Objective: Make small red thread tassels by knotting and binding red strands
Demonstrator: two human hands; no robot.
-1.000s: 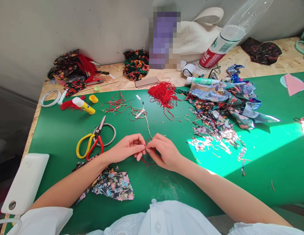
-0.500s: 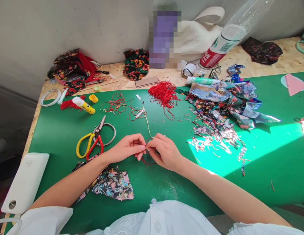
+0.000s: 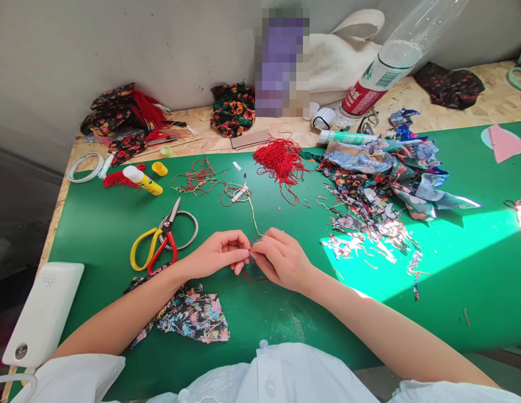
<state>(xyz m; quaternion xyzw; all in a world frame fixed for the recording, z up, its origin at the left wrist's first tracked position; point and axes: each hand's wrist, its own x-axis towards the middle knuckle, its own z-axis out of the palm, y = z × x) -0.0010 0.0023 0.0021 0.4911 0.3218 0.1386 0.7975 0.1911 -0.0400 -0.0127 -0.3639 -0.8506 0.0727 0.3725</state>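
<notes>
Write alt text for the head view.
The left hand and right hand pinch a red thread between them over a green mat. Scissors lie to their left, a heap of floral fabric scraps to their right.

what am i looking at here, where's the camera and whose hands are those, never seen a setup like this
There is no machine here: the camera sits on a person's head and looks down at their own two bare hands. The left hand and right hand meet at the fingertips and pinch a thin red thread between them, over a green mat. Near the left hand lie scissors and a piece of floral fabric. Further back are a bundle of red cords, a glue stick and, to the right, a heap of fabric scraps in sunlight.
</notes>
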